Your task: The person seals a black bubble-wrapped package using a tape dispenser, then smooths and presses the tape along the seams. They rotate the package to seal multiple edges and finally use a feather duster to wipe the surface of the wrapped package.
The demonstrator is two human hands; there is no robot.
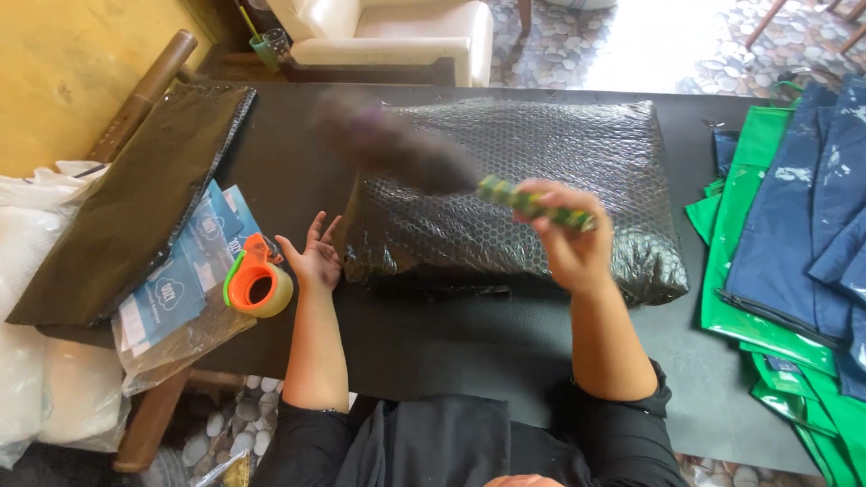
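Both hands are up at the bubble-wrapped parcel (514,194), which I'll use as my landmark. On its near right side, my right hand (568,239) is clenched around the green-patterned handle (532,205) of a duster; the handle runs up and left across the parcel, and the dark head (388,140) is a blur over the parcel's far left corner. My left hand (314,260) is released, fingers spread, palm up, at the parcel's near left corner; it is just beside the wrap, and I cannot tell whether it touches it.

What worries me is the swing itself. The head is moving fast enough to smear, so my hold on the thin handle has to stay firm, or it could slip out and fly past the far edge of the parcel toward the cream armchair (397,36). A low pass could also catch the bubble wrap and tear or lift it, and with my open hand pinning nothing, the parcel may slide on the black surface (469,334).

Left of the parcel, just beyond my open hand, sits the orange tape dispenser (257,281), resting against a clear bag of blue leaflets (185,271); a wide backswing could knock it off the near edge. Right of the parcel, the green and navy bags (785,225) lie well apart and look safe.
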